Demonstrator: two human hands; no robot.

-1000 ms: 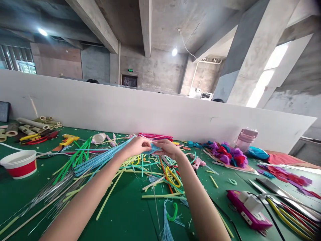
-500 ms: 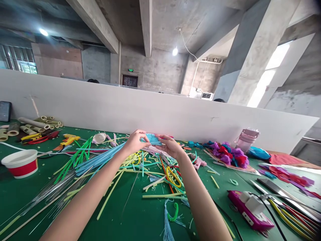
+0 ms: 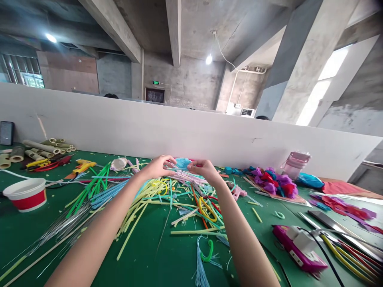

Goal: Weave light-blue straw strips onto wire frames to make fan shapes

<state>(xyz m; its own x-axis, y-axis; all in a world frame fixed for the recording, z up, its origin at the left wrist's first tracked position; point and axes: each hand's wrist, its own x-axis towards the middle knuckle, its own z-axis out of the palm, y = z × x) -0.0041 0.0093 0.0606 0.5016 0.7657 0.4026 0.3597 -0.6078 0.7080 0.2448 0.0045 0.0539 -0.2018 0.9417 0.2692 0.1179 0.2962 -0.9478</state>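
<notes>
Over the far middle of the table, my left hand (image 3: 158,166) and my right hand (image 3: 204,169) pinch a light blue piece of thin cloth or paper (image 3: 182,162) between them. It is small and rounded, and fingertips cover both its sides. A thin wire (image 3: 163,227) runs down below my hands; whether it joins the blue piece I cannot tell. Under and around my arms lie yellow strips (image 3: 131,219), blue strips (image 3: 104,193) and green strips (image 3: 102,180). Scissors with yellow handles (image 3: 207,209) rest among the scraps.
On the left are a paper cup (image 3: 25,195), a yellow glue gun (image 3: 83,165) and bamboo pieces (image 3: 44,147). A purple power strip (image 3: 299,249), purple and red flower pieces (image 3: 273,183) and a pink bottle (image 3: 295,164) stand right. A white partition (image 3: 191,131) closes the back.
The blue piece has turned from a wide, flat view to a smaller, rounded one. My fingers have shifted their hold, and my left hand has moved slightly left.
</notes>
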